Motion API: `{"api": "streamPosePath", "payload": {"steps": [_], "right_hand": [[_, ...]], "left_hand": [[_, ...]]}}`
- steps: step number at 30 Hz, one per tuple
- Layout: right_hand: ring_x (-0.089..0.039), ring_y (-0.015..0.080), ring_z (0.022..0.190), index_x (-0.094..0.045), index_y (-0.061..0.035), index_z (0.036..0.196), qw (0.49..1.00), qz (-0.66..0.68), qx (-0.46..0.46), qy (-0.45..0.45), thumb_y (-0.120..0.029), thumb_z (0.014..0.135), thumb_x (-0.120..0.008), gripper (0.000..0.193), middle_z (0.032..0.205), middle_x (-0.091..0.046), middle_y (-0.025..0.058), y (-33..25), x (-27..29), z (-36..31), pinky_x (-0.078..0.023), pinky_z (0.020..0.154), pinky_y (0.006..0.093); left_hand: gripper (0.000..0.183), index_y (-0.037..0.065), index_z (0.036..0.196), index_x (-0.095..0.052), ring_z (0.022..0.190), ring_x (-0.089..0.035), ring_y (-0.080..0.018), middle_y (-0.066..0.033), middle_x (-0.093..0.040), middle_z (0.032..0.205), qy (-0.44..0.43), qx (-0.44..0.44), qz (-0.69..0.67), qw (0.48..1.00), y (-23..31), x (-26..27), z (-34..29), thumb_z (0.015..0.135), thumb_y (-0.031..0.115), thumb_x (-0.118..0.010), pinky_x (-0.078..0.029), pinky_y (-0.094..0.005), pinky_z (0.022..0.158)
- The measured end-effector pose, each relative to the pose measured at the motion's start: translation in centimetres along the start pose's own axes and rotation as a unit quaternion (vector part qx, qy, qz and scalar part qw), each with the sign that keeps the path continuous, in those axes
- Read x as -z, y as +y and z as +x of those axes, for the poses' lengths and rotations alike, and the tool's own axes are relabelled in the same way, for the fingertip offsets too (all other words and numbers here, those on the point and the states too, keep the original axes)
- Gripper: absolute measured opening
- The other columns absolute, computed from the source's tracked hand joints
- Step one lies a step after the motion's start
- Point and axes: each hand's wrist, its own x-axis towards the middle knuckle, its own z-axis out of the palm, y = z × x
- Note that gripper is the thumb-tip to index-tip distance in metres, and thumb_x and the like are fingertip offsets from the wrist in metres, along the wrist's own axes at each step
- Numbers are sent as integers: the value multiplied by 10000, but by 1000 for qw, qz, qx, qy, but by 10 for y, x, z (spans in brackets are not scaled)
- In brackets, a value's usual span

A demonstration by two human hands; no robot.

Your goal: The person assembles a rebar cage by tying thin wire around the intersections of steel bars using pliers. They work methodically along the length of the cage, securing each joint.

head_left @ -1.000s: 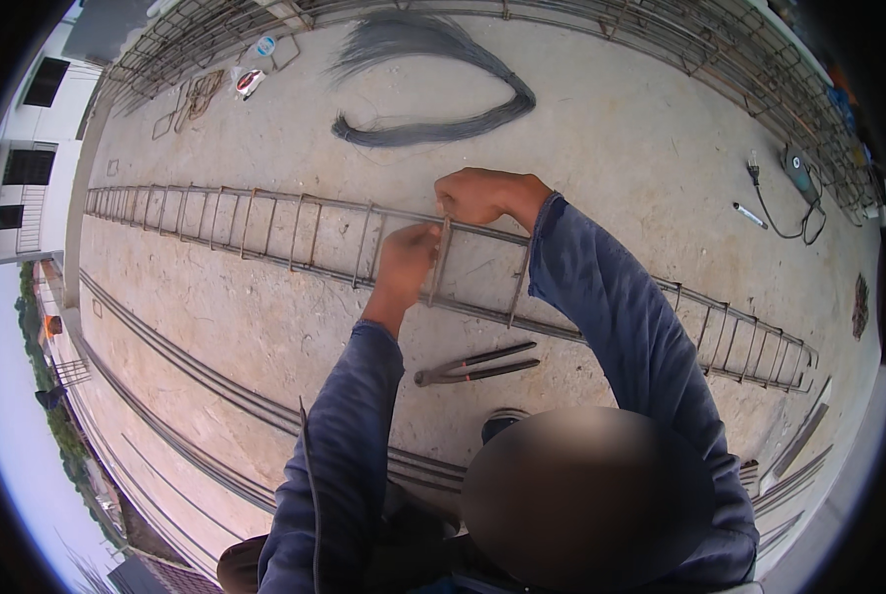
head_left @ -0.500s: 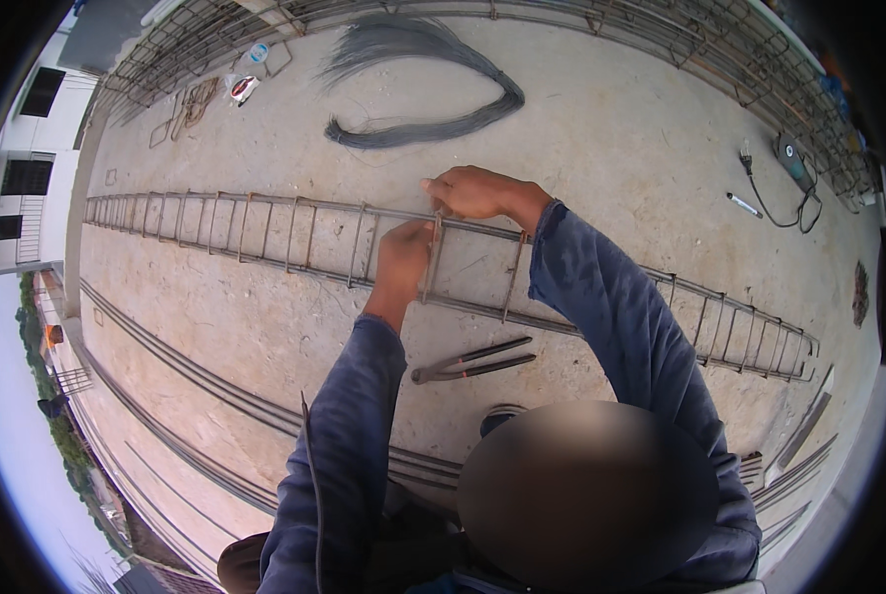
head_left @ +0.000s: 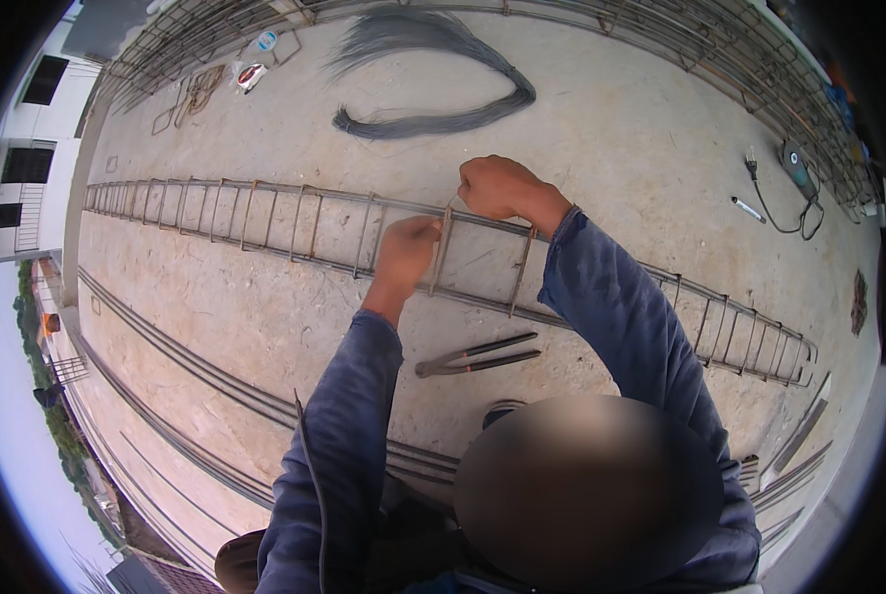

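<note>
A long, ladder-like rebar cage [head_left: 314,192] lies across the concrete floor in front of me. My left hand [head_left: 406,259] is closed beside a rusty stirrup [head_left: 442,252], its fingertips close to the far bar; what they hold is hidden. My right hand [head_left: 507,188] is closed just beyond that bar, above the stirrup's corner. A thin strand of tie wire [head_left: 454,201] seems to run from this corner to its fingers. Near my side of the cage lie pincers [head_left: 425,369] with dark handles spread apart.
A bent bundle of wire [head_left: 517,97] lies beyond the cage. At far left is a tape measure [head_left: 251,77]; at right, an angle grinder [head_left: 797,168] with its cord and a marker [head_left: 748,209]. More rebar cages [head_left: 661,40] line the back. Long bars [head_left: 195,354] lie near left.
My right hand has drawn a little to the right and away from the stirrup corner, its fingers curled tighter. My left hand stays by the stirrup. The view has shifted slightly.
</note>
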Motion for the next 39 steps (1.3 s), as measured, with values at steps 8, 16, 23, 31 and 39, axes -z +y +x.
{"api": "streamPosePath", "payload": {"steps": [8,16,23,31,39], "right_hand": [[-707,480,999,-710,13,1058,990,115,24,79,-180,1005,-547,258,1060,-750,255,-30,-41,-53,-545,891,560],[-745,417,873,-710,-37,1076,977,5,30,209,-120,974,-611,165,927,-750,192,-36,-79,-69,-592,774,525],[-764,390,794,-751,-57,1107,973,49,18,223,-128,967,-618,206,824,-749,194,-16,-67,-70,-600,724,515],[-765,397,766,-761,-49,1113,976,29,-12,216,-88,890,-644,255,818,-764,201,-32,-81,-66,-602,715,531],[-775,397,910,-754,-42,1079,981,-6,26,192,-174,869,-744,248,955,-784,192,-24,-43,-65,-612,811,507]], "left_hand": [[373,-93,1157,-780,941,-680,-209,-143,-787,1017,-1,-23,120,992,22,5,0,1013,245,-722,-526,-369,876],[470,-82,1118,-790,735,-661,-238,-173,-767,938,-91,-5,311,946,66,22,24,977,365,-761,-535,-423,698],[421,-52,1048,-813,737,-659,-229,-142,-750,884,-153,75,324,931,98,25,26,954,357,-784,-532,-413,702],[464,-24,994,-821,1016,-744,-443,-282,-769,1053,-146,-81,533,830,91,10,49,931,429,-749,-581,-491,911],[442,-8,981,-819,1046,-750,-440,-268,-777,1058,-106,-81,561,817,90,5,43,934,423,-733,-592,-499,949]]}}
